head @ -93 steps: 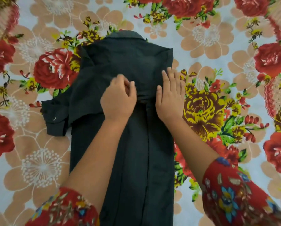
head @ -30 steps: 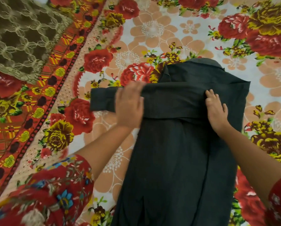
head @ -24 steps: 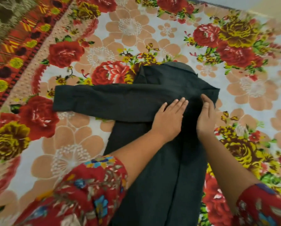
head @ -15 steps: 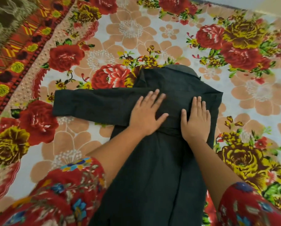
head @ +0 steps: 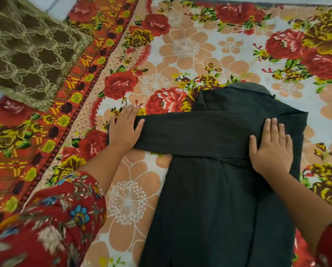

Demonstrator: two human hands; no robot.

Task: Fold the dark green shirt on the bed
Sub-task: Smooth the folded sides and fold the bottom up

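The dark green shirt (head: 215, 189) lies flat on the bed, on a flowered bedsheet (head: 190, 49), with its collar (head: 248, 88) at the far end and its body running down toward the person. One sleeve (head: 190, 133) is laid across the chest as a straight band, from the right shoulder out past the shirt's left edge.

The left hand (head: 123, 130) rests on the far end of this sleeve, on the cuff. Its fingers (head: 129, 114) are spread and lie flat, their tips reaching over the cuff onto the bedsheet, and the thumb presses on the dark cloth.

The right hand (head: 270, 149) lies palm down on the right shoulder part of the shirt, where the sleeve begins. Its fingers (head: 273, 125) are spread a little and flat on the cloth; nothing is pinched.

A brown patterned blanket (head: 26, 51) lies at the far left corner, well apart from the shirt.
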